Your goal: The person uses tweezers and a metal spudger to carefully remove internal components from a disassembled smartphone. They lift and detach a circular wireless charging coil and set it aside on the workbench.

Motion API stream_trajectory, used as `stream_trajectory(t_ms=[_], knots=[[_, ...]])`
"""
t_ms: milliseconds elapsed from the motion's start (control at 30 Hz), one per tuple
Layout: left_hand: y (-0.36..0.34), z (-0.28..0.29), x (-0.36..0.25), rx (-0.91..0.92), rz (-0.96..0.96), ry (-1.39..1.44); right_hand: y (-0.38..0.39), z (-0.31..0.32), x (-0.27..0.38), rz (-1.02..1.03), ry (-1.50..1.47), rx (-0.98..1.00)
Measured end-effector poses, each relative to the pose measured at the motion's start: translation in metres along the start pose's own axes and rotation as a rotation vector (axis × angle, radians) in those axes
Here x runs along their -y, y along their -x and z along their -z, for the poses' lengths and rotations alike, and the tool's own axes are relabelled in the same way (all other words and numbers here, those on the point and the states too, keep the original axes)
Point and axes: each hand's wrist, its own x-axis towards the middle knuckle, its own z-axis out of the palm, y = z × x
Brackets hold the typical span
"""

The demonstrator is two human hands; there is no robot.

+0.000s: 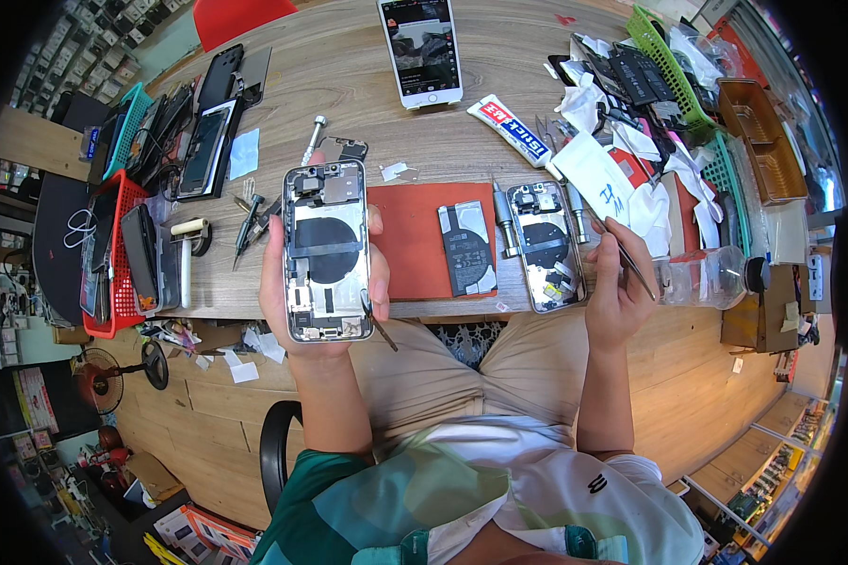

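My left hand (273,273) holds up an opened phone body (328,250) above the table's near edge, thumb along one side and fingers round the other. Its inside faces up, with a round black pad in the middle and a dark flex strip (379,325) hanging off its lower right corner. In my right hand (616,297) are slim dark tweezers (635,264), pinched between the fingers. Just left of that hand, a second opened phone body (543,250) lies on the table. A phone battery (466,250) rests on the red mat (405,245).
A lit phone (422,56) stands at the far side. A glue tube (509,130), paper scraps and a green basket (669,66) crowd the right. Screwdrivers (248,226), a red basket (122,254) and stacked phones lie left. A clear bottle (702,278) lies by my right hand.
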Motion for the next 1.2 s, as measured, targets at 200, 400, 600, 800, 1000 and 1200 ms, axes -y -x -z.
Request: stream_trajectory(t_ms=[200,400,600,800,1000,1200], knots=[[0.0005,0.0026,-0.0007,0.032,0.005,0.032,-0.0001,-0.0003,-0.0003,0.007,0.005,0.000],[0.0000,0.0023,-0.0001,0.030,0.006,0.031,-0.0002,-0.0006,0.0002,0.005,0.000,-0.003],[0.0004,0.0025,-0.0004,0.039,0.006,0.049,-0.0004,0.0002,0.0001,-0.002,0.005,0.006],[0.0004,0.0033,-0.0009,0.025,0.006,0.037,0.0003,0.0010,0.0019,-0.027,-0.002,0.017],[0.0008,0.0025,-0.0001,0.008,0.000,0.037,0.0004,0.0007,-0.0004,-0.013,0.000,0.011],[0.0009,0.0028,-0.0006,0.018,-0.003,0.020,-0.0001,0.0004,-0.0009,0.014,0.025,0.007]])
